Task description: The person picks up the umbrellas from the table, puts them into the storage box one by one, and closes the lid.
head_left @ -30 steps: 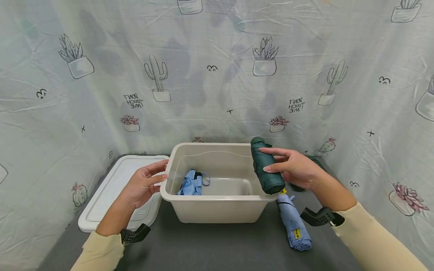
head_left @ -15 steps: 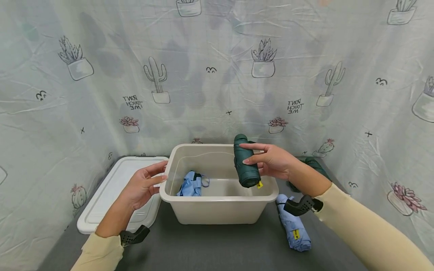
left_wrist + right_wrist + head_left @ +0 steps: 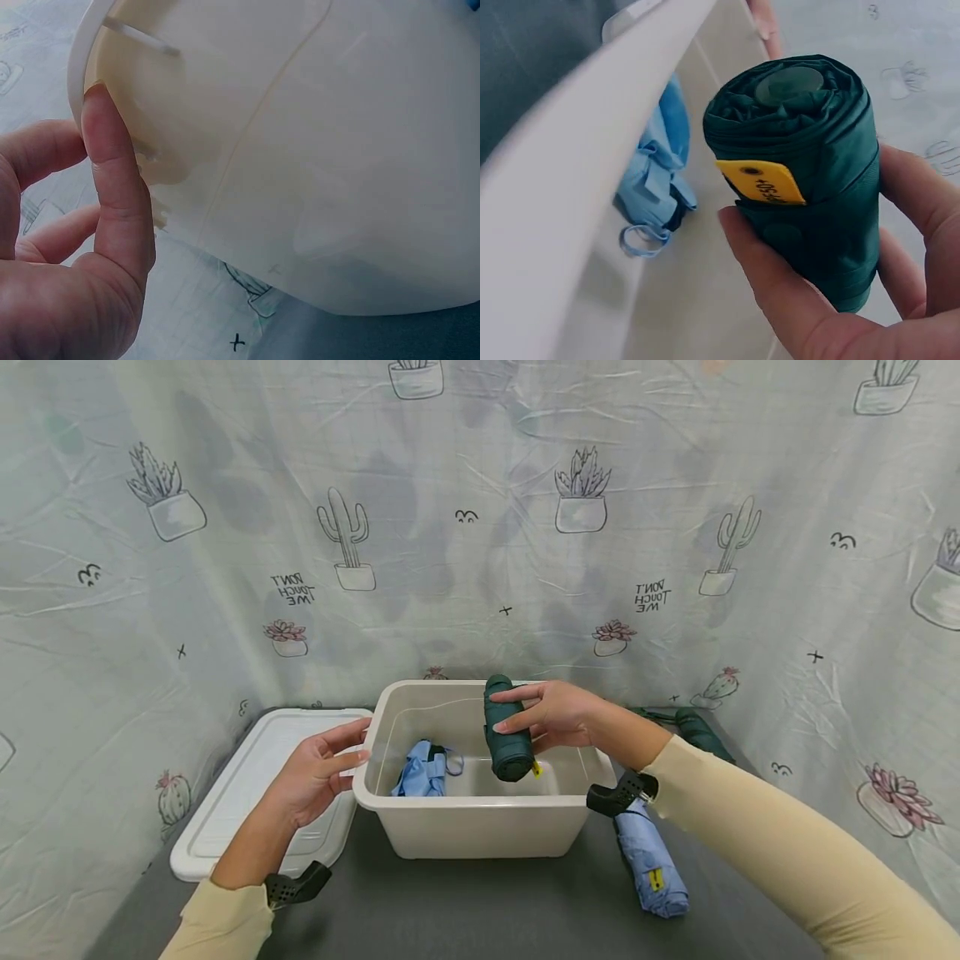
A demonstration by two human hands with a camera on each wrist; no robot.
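Observation:
A dark green folded umbrella (image 3: 508, 739) is in my right hand (image 3: 558, 714), gripped between thumb and fingers above the inside of a beige plastic bin (image 3: 480, 827). The right wrist view shows the umbrella's rolled end with a yellow tag (image 3: 761, 181) on its side. My left hand (image 3: 318, 772) pinches the bin's left rim; in the left wrist view the thumb (image 3: 112, 150) lies along the inner side, the fingers outside. Inside the bin at the left lies a light blue folded umbrella (image 3: 423, 770) with a wrist loop.
To the left of the bin, a white lid (image 3: 262, 785) lies on the dark grey table (image 3: 450, 910). Another blue folded umbrella (image 3: 651, 868) rests at the right, and a second green one (image 3: 701, 732) lies behind my right arm. A patterned curtain (image 3: 480, 560) hangs behind.
My right hand has carried the green umbrella leftward, from over the bin's right edge to above its middle. My left hand has stayed at the rim.

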